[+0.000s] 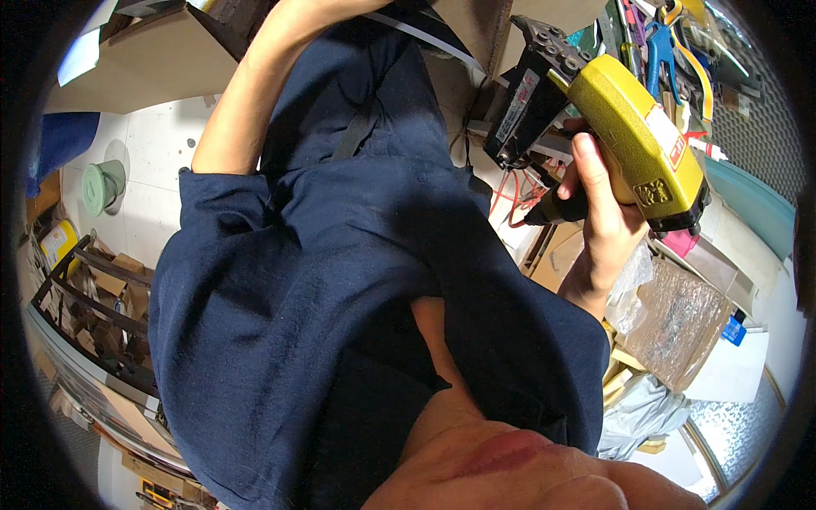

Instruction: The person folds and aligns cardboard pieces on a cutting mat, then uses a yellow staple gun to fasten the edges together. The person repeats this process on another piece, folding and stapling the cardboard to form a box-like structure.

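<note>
My right hand (602,191) is wrapped round the grip of a yellow and black staple gun (625,115). The yellow body tilts down to the right, and its black magazine end points up and left. A black fitting (557,206) shows below the grip, beside a thin orange-red hose (512,197). At the top edge, my left hand (340,7) is cut off by the picture, so its fingers do not show. It is nearest to brown cardboard (476,25), and whether it touches it is hidden.
A large cardboard box (161,64) stands at the far left. Pliers with blue handles (659,55) lie among tools at the far right. Nearer on the right is a plastic-wrapped carton (684,319). A pale green bucket (98,189) and a dark rack (93,285) are on the left.
</note>
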